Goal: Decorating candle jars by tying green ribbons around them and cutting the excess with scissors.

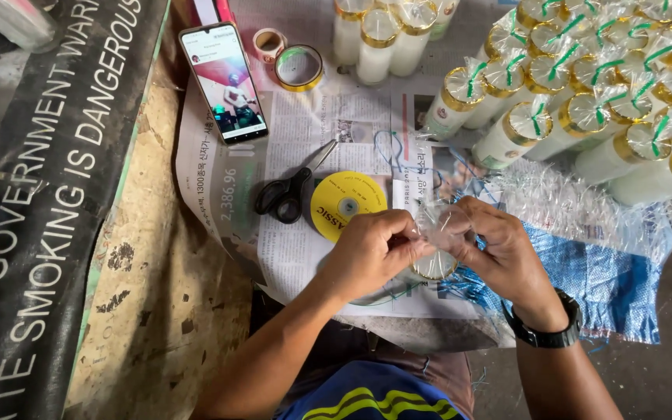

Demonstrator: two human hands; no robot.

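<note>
— Both sets of your fingers were pinching what?
— Clear wrap, gathered over a gold-rimmed candle (433, 266) between your left hand (373, 253) and right hand (499, 250), above the newspaper (305, 249).
— And around them?
— You had a yellow disc (345, 204) and scissors (289, 190) just left; wrapped candles (585, 101) were stacked beyond.

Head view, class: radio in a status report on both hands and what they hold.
Left hand and right hand both pinching clear wrap over gold-rimmed candle. Scissors and yellow disc lie just beyond, untouched.
</note>
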